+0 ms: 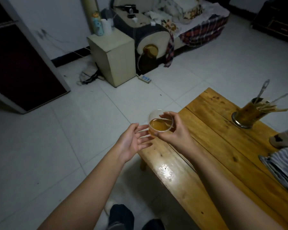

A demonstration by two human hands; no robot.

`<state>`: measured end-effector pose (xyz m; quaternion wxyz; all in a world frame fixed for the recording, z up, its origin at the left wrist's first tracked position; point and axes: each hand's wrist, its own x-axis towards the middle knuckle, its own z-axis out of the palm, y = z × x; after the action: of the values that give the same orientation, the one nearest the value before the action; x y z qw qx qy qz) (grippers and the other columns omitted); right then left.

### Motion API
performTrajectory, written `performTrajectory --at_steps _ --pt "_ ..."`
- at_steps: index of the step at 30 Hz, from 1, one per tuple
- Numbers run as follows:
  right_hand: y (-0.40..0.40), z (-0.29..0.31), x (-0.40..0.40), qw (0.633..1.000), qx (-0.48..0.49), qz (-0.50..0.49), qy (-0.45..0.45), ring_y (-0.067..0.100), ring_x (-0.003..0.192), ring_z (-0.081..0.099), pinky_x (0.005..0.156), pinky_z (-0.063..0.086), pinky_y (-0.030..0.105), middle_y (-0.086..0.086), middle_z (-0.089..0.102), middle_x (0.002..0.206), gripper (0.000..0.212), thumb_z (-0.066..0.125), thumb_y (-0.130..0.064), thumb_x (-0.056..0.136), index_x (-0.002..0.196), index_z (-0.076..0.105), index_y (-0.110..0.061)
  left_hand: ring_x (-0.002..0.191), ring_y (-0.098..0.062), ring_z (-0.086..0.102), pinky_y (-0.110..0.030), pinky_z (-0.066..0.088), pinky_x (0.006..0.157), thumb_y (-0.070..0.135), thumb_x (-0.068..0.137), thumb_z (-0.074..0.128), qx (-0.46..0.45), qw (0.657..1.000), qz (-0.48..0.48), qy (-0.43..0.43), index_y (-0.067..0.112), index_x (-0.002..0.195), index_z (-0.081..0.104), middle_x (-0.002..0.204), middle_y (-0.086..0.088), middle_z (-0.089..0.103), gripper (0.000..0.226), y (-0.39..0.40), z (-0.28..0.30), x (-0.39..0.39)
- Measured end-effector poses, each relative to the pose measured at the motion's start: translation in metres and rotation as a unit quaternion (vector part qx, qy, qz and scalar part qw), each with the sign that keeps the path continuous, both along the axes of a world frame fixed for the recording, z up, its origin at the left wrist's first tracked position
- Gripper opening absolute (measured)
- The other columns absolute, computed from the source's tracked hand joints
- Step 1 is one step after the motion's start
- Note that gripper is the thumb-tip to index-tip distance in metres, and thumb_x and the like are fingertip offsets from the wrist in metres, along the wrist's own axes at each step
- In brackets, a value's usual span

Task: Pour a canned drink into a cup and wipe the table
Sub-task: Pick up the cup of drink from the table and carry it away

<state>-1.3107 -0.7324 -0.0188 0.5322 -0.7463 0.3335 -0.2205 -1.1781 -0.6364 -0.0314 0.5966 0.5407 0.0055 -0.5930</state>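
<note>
A clear plastic cup (160, 123) with amber drink in its lower part is held just above the left corner of the wooden table (211, 140). My right hand (175, 130) grips the cup from the right side, fingers around its rim and wall. Just left of the cup, my left hand (133, 141) is open, palm up, fingertips close to the cup's side. A striped grey cloth (279, 166) lies folded at the table's right edge. A can-like object (284, 137) lies on its side above the cloth, partly cut off by the frame.
A metal holder with chopsticks and utensils (249, 113) stands at the table's far right. A wet shine (165, 170) marks the table's near left edge. Beyond lie tiled floor, a beige cabinet (113, 55), a power strip (145, 78) and a bed.
</note>
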Motion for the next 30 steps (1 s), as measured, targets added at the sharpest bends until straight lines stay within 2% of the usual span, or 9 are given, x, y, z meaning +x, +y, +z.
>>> performTrajectory --at_steps 3,6,10,14,18,27,30 --pt "0.017 0.003 0.039 0.999 0.0 0.038 0.004 0.001 0.111 0.053 0.089 0.044 0.011 -0.009 0.055 0.121 0.066 0.081 -0.023 0.067 0.121 0.042 -0.023 0.095 -0.029 0.063 -0.041 0.05 0.086 0.032 0.098 0.031 0.001 1.0 0.021 -0.006 0.012 0.102 0.058 0.104 -0.014 0.065 0.034 0.025 0.001 0.034" --pt "0.033 0.005 0.078 0.997 -0.001 0.072 0.01 0.001 0.112 0.052 0.091 0.045 0.016 -0.012 0.054 0.122 0.066 0.08 -0.028 0.069 0.122 0.041 -0.026 0.093 -0.029 0.063 -0.041 0.049 0.086 0.031 0.098 0.031 -0.003 0.999 0.046 -0.008 0.011 0.103 0.058 0.104 -0.014 0.065 0.034 0.048 0.002 0.07" --pt "0.052 0.007 0.131 0.995 0.002 0.1 0.012 0.004 0.111 0.053 0.093 0.045 0.017 -0.009 0.054 0.123 0.065 0.08 -0.023 0.07 0.122 0.041 -0.025 0.093 -0.028 0.064 -0.041 0.049 0.087 0.031 0.098 0.031 0.003 0.997 0.071 -0.014 0.011 0.106 0.057 0.106 -0.013 0.064 0.034 0.075 0.001 0.113" --pt "0.071 0.006 0.18 0.992 0.01 0.124 -0.003 0.004 0.108 0.055 0.091 0.045 0.015 -0.009 0.056 0.117 0.063 0.081 -0.016 0.068 0.117 0.042 -0.023 0.087 -0.028 0.063 -0.041 0.048 0.086 0.029 0.098 0.032 -0.007 0.993 0.115 0.0 0.007 0.105 0.056 0.098 -0.014 0.065 0.033 0.098 0.0 0.154" --pt "0.086 0.004 0.22 0.989 0.012 0.15 -0.008 0.001 0.107 0.055 0.089 0.044 0.013 -0.009 0.056 0.117 0.062 0.08 -0.016 0.068 0.118 0.043 -0.022 0.088 -0.029 0.062 -0.042 0.047 0.088 0.028 0.097 0.033 -0.016 0.989 0.147 0.006 0.006 0.104 0.056 0.098 -0.016 0.064 0.033 0.118 -0.005 0.187" --pt "0.091 0.0 0.298 0.983 0.018 0.181 -0.009 0.0 0.107 0.055 0.086 0.044 0.011 -0.007 0.056 0.119 0.063 0.081 -0.019 0.068 0.118 0.043 -0.023 0.088 -0.028 0.063 -0.04 0.048 0.086 0.028 0.098 0.034 -0.022 0.984 0.178 -0.002 0.007 0.102 0.057 0.097 -0.014 0.065 0.031 0.131 -0.008 0.255" --pt "0.081 -0.002 0.327 0.983 0.014 0.184 -0.009 0.003 0.108 0.055 0.088 0.045 0.012 -0.007 0.057 0.12 0.063 0.081 -0.019 0.068 0.118 0.043 -0.023 0.09 -0.029 0.063 -0.041 0.048 0.087 0.028 0.097 0.034 -0.022 0.984 0.177 -0.006 0.007 0.107 0.056 0.1 -0.015 0.064 0.032 0.122 -0.01 0.284"
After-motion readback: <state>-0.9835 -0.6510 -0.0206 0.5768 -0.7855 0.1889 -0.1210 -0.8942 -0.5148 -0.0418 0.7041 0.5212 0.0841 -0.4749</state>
